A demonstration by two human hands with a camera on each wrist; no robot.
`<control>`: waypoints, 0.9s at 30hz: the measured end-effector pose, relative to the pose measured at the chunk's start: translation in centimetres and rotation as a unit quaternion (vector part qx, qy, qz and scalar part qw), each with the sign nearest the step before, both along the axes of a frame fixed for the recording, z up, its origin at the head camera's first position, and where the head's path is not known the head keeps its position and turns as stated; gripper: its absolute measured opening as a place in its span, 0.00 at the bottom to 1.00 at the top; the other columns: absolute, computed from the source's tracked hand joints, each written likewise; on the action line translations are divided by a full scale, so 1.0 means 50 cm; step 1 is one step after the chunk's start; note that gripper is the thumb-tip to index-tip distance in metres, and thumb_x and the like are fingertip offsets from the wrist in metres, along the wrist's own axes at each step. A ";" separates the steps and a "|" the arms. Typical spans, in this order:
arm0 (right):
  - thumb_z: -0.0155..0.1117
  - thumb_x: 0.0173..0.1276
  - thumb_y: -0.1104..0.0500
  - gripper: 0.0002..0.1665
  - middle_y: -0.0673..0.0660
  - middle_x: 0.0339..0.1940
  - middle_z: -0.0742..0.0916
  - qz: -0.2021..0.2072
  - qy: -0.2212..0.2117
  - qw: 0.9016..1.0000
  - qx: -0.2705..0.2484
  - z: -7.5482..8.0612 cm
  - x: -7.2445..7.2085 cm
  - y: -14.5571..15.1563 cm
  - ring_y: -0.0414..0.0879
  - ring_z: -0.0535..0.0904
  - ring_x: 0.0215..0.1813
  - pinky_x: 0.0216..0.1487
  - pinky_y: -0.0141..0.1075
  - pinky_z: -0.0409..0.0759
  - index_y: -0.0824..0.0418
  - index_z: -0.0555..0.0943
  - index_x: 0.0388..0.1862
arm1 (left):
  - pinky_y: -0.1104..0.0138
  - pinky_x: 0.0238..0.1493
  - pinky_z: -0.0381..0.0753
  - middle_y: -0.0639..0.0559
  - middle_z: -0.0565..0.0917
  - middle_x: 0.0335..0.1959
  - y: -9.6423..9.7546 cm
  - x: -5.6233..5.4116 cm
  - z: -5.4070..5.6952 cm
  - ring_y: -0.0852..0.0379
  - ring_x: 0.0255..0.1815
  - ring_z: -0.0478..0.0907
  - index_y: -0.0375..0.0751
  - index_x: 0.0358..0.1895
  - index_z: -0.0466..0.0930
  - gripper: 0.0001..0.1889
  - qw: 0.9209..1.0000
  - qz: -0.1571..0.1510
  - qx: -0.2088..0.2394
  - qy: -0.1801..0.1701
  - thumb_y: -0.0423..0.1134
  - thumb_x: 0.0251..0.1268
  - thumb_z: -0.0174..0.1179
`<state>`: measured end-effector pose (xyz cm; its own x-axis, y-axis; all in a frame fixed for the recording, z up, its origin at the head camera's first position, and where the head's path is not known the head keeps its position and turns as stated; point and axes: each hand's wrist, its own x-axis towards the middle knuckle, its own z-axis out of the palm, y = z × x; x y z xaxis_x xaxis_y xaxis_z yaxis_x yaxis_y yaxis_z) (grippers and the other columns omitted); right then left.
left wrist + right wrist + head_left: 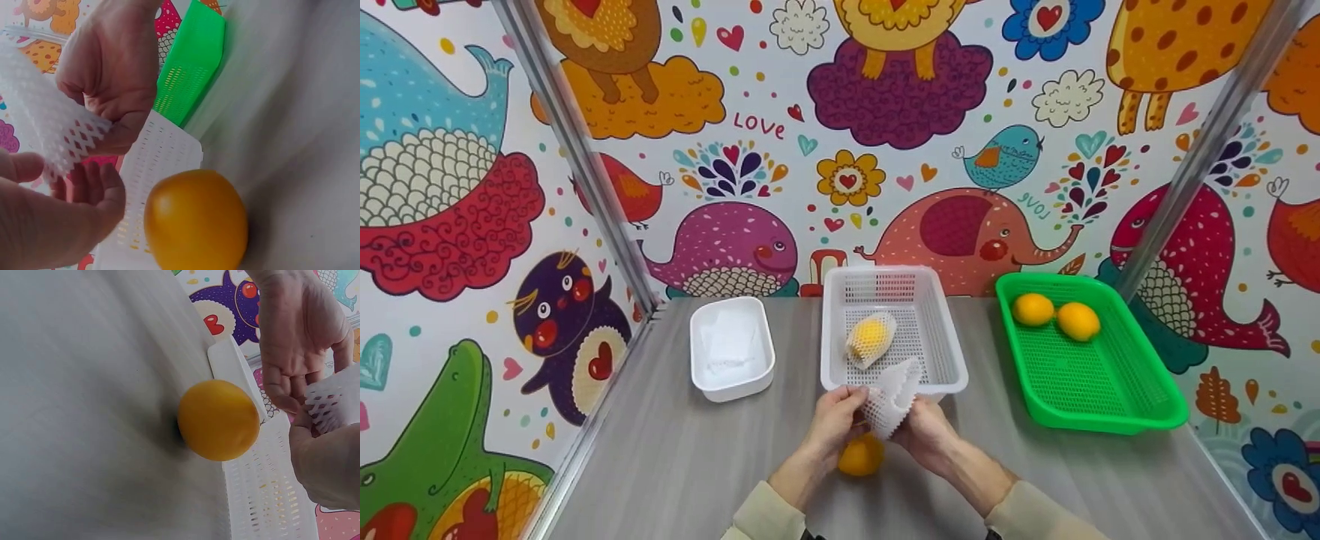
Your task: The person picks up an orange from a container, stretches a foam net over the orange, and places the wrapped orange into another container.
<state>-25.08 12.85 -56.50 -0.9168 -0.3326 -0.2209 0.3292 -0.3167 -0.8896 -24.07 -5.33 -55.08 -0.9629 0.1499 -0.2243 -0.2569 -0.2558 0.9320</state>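
Observation:
Both hands hold a white foam net sleeve (889,401) up over the table's front part. My left hand (834,421) pinches the sleeve's edge from the left between thumb and fingers. From the other side my right hand (930,431) grips it; in the left wrist view that hand's thumb and fingers (126,132) lie at the net's open end. Below the hands, a loose orange-yellow fruit (218,420) rests on the table. Another yellow fruit (871,335), wrapped in a foam net, lies in the white basket (952,341) just beyond the hands.
To the right stands a green basket (1110,420) with two bare orange-yellow fruits (1033,309) at its far end. A small white tub (733,386) sits on the left, with whitish translucent material inside. Printed cartoon walls (847,165) enclose the grey table (660,457).

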 end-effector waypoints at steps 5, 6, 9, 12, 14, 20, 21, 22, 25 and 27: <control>0.49 0.92 0.59 0.20 0.50 0.53 0.94 -0.007 -0.023 1.000 -0.012 -0.004 -0.007 0.000 0.43 0.88 0.56 0.60 0.39 0.87 0.61 0.87 0.66 | 0.62 0.55 0.91 0.48 0.88 0.50 -0.017 -0.006 -0.005 0.56 0.46 0.85 0.33 0.67 0.76 0.18 0.996 0.005 0.084 -0.021 0.44 0.95 0.48; 0.50 0.92 0.59 0.19 0.49 0.52 0.94 -0.007 -0.027 1.000 -0.014 -0.003 -0.009 0.000 0.42 0.88 0.55 0.58 0.38 0.87 0.60 0.87 0.65 | 0.61 0.57 0.92 0.48 0.89 0.52 -0.020 -0.006 -0.007 0.56 0.48 0.87 0.33 0.70 0.74 0.19 0.996 0.004 0.091 -0.025 0.45 0.95 0.47; 0.51 0.92 0.58 0.17 0.49 0.48 0.94 -0.010 -0.033 0.999 -0.010 -0.007 -0.013 0.001 0.41 0.89 0.51 0.55 0.36 0.88 0.58 0.88 0.60 | 0.59 0.60 0.93 0.48 0.90 0.54 -0.030 -0.008 -0.016 0.56 0.50 0.88 0.32 0.75 0.71 0.23 0.995 0.002 0.096 -0.037 0.47 0.95 0.46; 0.52 0.92 0.57 0.14 0.48 0.44 0.94 -0.011 -0.037 0.999 -0.006 -0.011 -0.016 0.000 0.40 0.89 0.47 0.50 0.34 0.87 0.56 0.86 0.52 | 0.60 0.58 0.91 0.50 0.90 0.53 -0.039 -0.009 -0.028 0.56 0.51 0.88 0.32 0.75 0.71 0.24 0.995 0.000 0.086 -0.041 0.48 0.95 0.45; 0.52 0.92 0.56 0.14 0.48 0.42 0.93 -0.015 -0.041 0.999 -0.001 -0.018 -0.017 -0.001 0.40 0.88 0.45 0.48 0.34 0.87 0.56 0.85 0.49 | 0.61 0.57 0.89 0.50 0.89 0.53 -0.045 -0.009 -0.037 0.56 0.52 0.86 0.32 0.75 0.72 0.24 0.996 0.001 0.074 -0.039 0.47 0.95 0.45; 0.52 0.93 0.56 0.14 0.48 0.40 0.92 -0.020 -0.043 0.999 0.022 -0.039 -0.017 -0.009 0.39 0.87 0.42 0.45 0.32 0.85 0.57 0.84 0.49 | 0.62 0.53 0.85 0.50 0.88 0.50 -0.061 -0.009 -0.064 0.56 0.49 0.84 0.30 0.66 0.77 0.21 0.999 0.029 0.027 -0.020 0.45 0.94 0.47; 0.52 0.93 0.56 0.14 0.48 0.40 0.92 -0.021 -0.041 0.999 0.026 -0.042 -0.017 -0.011 0.39 0.87 0.42 0.45 0.32 0.85 0.58 0.84 0.49 | 0.62 0.52 0.85 0.50 0.89 0.48 -0.063 -0.009 -0.067 0.56 0.48 0.84 0.30 0.64 0.78 0.20 0.999 0.035 0.020 -0.016 0.45 0.94 0.47; 0.53 0.92 0.56 0.13 0.48 0.40 0.92 -0.024 -0.039 0.998 0.031 -0.045 -0.017 -0.013 0.39 0.86 0.42 0.45 0.32 0.84 0.58 0.84 0.49 | 0.62 0.51 0.85 0.50 0.89 0.47 -0.066 -0.009 -0.069 0.56 0.47 0.84 0.29 0.62 0.79 0.20 0.999 0.040 0.013 -0.014 0.44 0.94 0.47; 0.53 0.92 0.57 0.13 0.48 0.39 0.91 -0.034 -0.035 0.998 0.041 -0.054 -0.017 -0.020 0.39 0.86 0.41 0.45 0.32 0.84 0.59 0.84 0.50 | 0.63 0.47 0.85 0.50 0.88 0.45 -0.075 -0.010 -0.074 0.56 0.45 0.84 0.29 0.61 0.80 0.19 0.998 0.054 -0.008 -0.012 0.44 0.93 0.48; 0.52 0.92 0.58 0.13 0.48 0.40 0.90 -0.040 -0.032 0.998 0.049 -0.060 -0.017 -0.025 0.39 0.85 0.42 0.45 0.33 0.84 0.60 0.83 0.51 | 0.63 0.45 0.85 0.50 0.87 0.44 -0.081 -0.013 -0.078 0.56 0.44 0.84 0.28 0.62 0.79 0.20 0.998 0.060 -0.017 -0.016 0.44 0.93 0.48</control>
